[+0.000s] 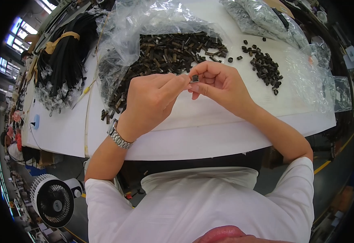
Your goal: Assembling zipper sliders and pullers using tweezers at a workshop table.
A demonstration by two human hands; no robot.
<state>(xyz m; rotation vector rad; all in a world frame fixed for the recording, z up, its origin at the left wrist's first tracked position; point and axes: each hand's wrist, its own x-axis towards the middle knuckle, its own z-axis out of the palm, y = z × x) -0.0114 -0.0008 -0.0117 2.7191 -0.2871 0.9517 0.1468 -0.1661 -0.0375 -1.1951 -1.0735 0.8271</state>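
Together, the left hand [150, 99] and right hand [217, 83] pinch one small dark metal clip [194, 78] above a white table [225, 121], near crumpled clear plastic bags [144, 20] holding dark clips.

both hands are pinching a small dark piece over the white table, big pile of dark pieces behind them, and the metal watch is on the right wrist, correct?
Not quite: the metal watch is on the left wrist, as the head view shows. The rest holds: the left hand and right hand pinch a small dark piece over the white table, with the big pile of dark pieces behind them.
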